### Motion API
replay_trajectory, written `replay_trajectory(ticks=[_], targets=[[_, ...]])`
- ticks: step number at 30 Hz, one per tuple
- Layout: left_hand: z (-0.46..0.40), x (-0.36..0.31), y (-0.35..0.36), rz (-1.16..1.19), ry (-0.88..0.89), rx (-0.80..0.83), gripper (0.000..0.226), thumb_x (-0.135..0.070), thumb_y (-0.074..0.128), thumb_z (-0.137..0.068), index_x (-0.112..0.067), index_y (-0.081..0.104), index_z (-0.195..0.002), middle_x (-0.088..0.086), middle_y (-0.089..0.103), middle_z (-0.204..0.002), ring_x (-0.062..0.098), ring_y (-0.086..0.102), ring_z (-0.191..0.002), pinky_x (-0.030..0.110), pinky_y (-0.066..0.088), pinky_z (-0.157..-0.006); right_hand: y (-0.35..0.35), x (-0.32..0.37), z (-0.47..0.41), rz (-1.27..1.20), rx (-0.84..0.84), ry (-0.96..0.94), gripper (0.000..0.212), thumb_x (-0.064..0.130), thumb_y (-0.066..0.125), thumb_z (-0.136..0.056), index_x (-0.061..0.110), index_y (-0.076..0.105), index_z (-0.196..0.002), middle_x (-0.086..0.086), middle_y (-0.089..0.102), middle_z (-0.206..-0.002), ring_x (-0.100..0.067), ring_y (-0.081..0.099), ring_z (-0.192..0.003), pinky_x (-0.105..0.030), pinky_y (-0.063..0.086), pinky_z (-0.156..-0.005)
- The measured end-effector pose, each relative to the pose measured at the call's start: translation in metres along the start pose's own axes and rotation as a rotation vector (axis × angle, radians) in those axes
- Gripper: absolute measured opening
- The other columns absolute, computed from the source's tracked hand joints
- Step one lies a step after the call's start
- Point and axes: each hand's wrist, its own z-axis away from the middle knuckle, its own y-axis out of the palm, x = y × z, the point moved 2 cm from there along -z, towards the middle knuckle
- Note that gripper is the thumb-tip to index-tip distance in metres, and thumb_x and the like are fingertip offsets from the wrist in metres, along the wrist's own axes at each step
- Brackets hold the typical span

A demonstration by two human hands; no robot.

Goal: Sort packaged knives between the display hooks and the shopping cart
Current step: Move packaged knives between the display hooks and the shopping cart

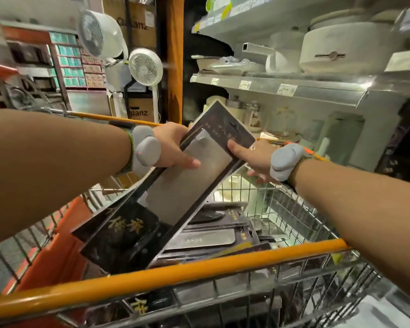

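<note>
A packaged cleaver [175,185], a wide steel blade on a black card with gold lettering, is held tilted above the shopping cart [152,278]. My left hand [173,147] grips its upper left edge, thumb across the blade. My right hand [251,157] holds the upper right edge, thumb on the front. A second dark package seems to lie right behind the held one. Several more packaged knives [213,237] lie flat in the cart's basket. No display hooks are visible.
The cart has an orange handle bar and wire sides. Metal shelves [294,88] on the right carry white appliances and glass jars. Two white fans [145,67] and cardboard boxes stand at the back left. An orange post [174,55] rises behind the cart.
</note>
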Motion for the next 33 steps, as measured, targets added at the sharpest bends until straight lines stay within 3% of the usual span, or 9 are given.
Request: replay_trajectory(ticks=[3, 5, 8, 9, 12, 15, 19, 27, 33], targets=[[-0.004, -0.001, -0.013, 0.096, 0.042, -0.047, 0.043, -0.039, 0.087, -0.066, -0.025, 0.067, -0.102, -0.003, 0.074, -0.094, 0.019, 0.071, -0.091, 0.046, 0.057, -0.084, 0.007, 0.002, 0.011, -0.298, 0.206, 0.182, 0.103, 0.083, 0.053, -0.063, 0.021, 0.03, -0.143, -0.011, 0.055, -0.122, -0.028, 0.067, -0.096, -0.046, 0.057, -0.08], [0.0, -0.006, -0.016, 0.129, 0.083, -0.063, 0.049, -0.041, 0.087, -0.061, -0.025, 0.067, -0.102, -0.004, 0.074, -0.093, 0.02, 0.071, -0.092, 0.047, 0.057, -0.085, 0.007, 0.005, 0.012, -0.423, 0.227, 0.123, 0.11, 0.082, 0.056, -0.056, 0.019, 0.03, -0.142, -0.013, 0.053, -0.127, -0.027, 0.066, -0.102, -0.049, 0.054, -0.088], [0.002, -0.011, -0.018, 0.214, 0.152, -0.116, 0.044, -0.034, 0.088, -0.063, -0.021, 0.067, -0.099, -0.006, 0.073, -0.085, 0.015, 0.071, -0.084, 0.042, 0.058, -0.08, 0.009, 0.009, 0.012, -0.593, 0.18, 0.027, 0.119, 0.081, 0.071, -0.039, 0.01, 0.044, -0.131, -0.013, 0.056, -0.119, -0.026, 0.067, -0.096, -0.043, 0.056, -0.076], [0.005, -0.016, -0.02, 0.233, 0.173, -0.151, 0.036, -0.027, 0.087, -0.068, -0.021, 0.066, -0.097, -0.008, 0.072, -0.081, 0.011, 0.07, -0.079, 0.039, 0.058, -0.076, 0.009, 0.015, 0.016, -0.629, 0.155, -0.007, 0.112, 0.075, 0.078, -0.04, 0.014, 0.048, -0.129, -0.012, 0.058, -0.114, -0.027, 0.066, -0.092, -0.041, 0.056, -0.073], [0.009, -0.025, -0.026, 0.274, 0.216, -0.215, 0.03, -0.017, 0.082, -0.075, -0.022, 0.066, -0.1, -0.003, 0.073, -0.088, 0.013, 0.072, -0.083, 0.037, 0.06, -0.077, 0.003, 0.036, 0.031, -0.609, -0.008, -0.156, 0.048, 0.031, 0.086, -0.067, 0.012, 0.057, -0.1, -0.012, 0.068, -0.093, -0.027, 0.067, -0.081, -0.038, 0.057, -0.07], [0.011, -0.039, -0.039, 0.284, 0.239, -0.251, 0.054, -0.03, 0.089, -0.063, -0.02, 0.064, -0.11, 0.002, 0.074, -0.098, 0.017, 0.072, -0.091, 0.043, 0.059, -0.081, -0.015, 0.06, 0.046, -0.594, -0.139, -0.281, 0.038, 0.009, 0.082, -0.073, 0.001, 0.056, -0.101, -0.021, 0.071, -0.092, -0.034, 0.069, -0.079, -0.038, 0.054, -0.063], [0.016, -0.089, -0.059, 0.324, 0.31, -0.326, 0.076, -0.049, 0.088, -0.048, -0.023, 0.061, -0.113, -0.001, 0.073, -0.101, 0.017, 0.071, -0.094, 0.042, 0.06, -0.079, -0.057, 0.084, 0.068, -0.571, -0.329, -0.37, 0.03, 0.014, 0.08, -0.075, 0.013, 0.059, -0.096, -0.015, 0.072, -0.097, -0.032, 0.071, -0.089, -0.042, 0.058, -0.071], [0.054, -0.243, -0.096, 0.344, 0.585, -0.593, 0.061, -0.051, 0.084, -0.063, -0.022, 0.057, -0.11, -0.008, 0.068, -0.095, 0.006, 0.066, -0.085, 0.028, 0.058, -0.075, -0.187, 0.15, 0.177, -0.363, -0.745, -0.584, 0.058, 0.05, 0.072, -0.063, 0.025, 0.055, -0.112, -0.01, 0.07, -0.101, -0.029, 0.069, -0.093, -0.053, 0.057, -0.08], [0.098, -0.351, -0.08, 0.562, 0.831, -0.454, 0.048, -0.04, 0.086, -0.068, -0.02, 0.063, -0.105, -0.008, 0.068, -0.085, -0.008, 0.066, -0.072, 0.009, 0.051, -0.06, -0.259, 0.162, 0.299, -0.171, -0.976, -0.67, 0.048, 0.018, 0.064, -0.088, 0.017, 0.049, -0.134, 0.003, 0.067, -0.117, -0.005, 0.065, -0.104, -0.029, 0.054, -0.093]])
